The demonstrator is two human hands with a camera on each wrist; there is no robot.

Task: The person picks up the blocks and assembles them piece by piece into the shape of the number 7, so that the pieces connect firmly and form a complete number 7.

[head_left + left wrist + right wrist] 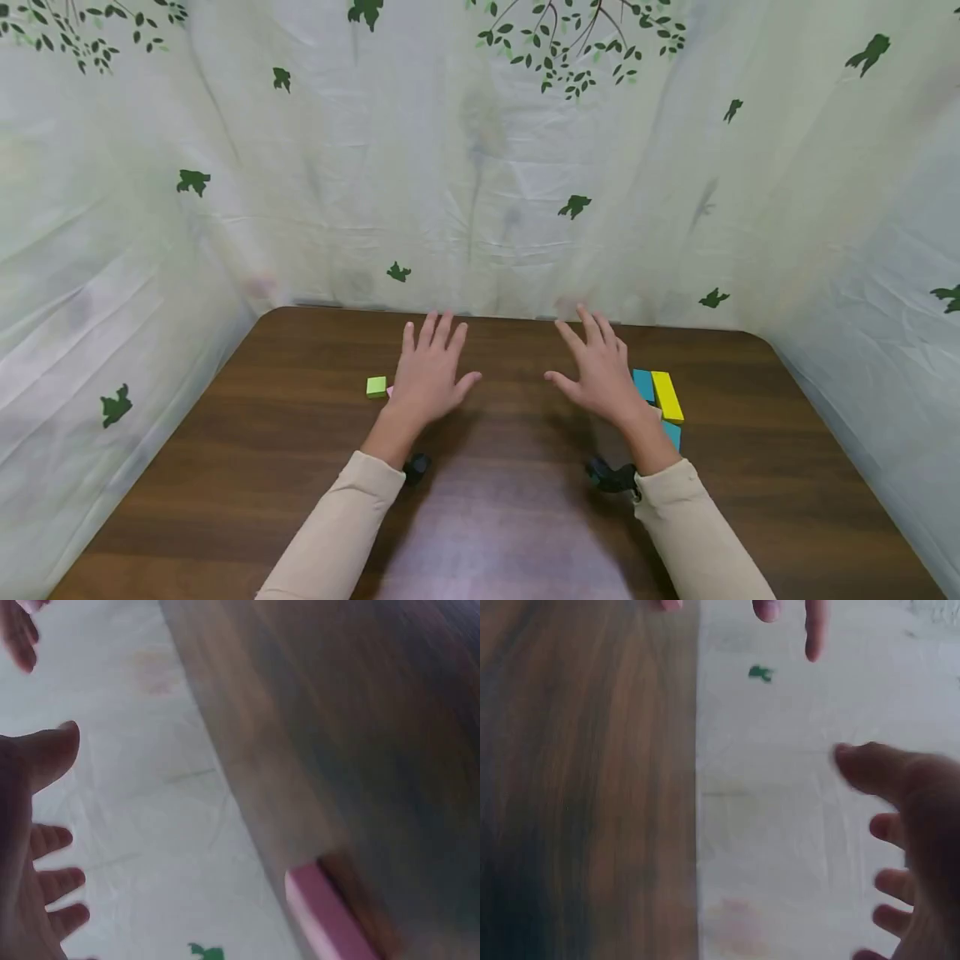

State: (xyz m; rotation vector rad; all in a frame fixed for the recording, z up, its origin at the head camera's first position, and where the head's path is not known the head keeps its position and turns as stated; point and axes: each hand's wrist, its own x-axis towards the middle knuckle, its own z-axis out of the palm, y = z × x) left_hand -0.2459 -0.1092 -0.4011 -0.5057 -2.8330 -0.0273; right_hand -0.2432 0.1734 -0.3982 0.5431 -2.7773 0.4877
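Note:
My left hand [429,375] is held over the table with its fingers spread and nothing in them. Beside it lies a light green block [377,387], and a pink block [328,911] shows in the left wrist view, mostly hidden by the hand in the head view. Opposite, my right hand [602,375] has its fingers extended and holds nothing. Just right of that hand and wrist lie a yellow block [667,396], a blue block [643,384] and another blue block [672,433]. The right forearm partly covers this group.
The brown wooden table [510,533] has rounded far corners. A pale curtain [465,167] with leaf prints hangs along its far edge and both sides. Dark wrist straps with small devices [611,477] sit at the sleeve cuffs.

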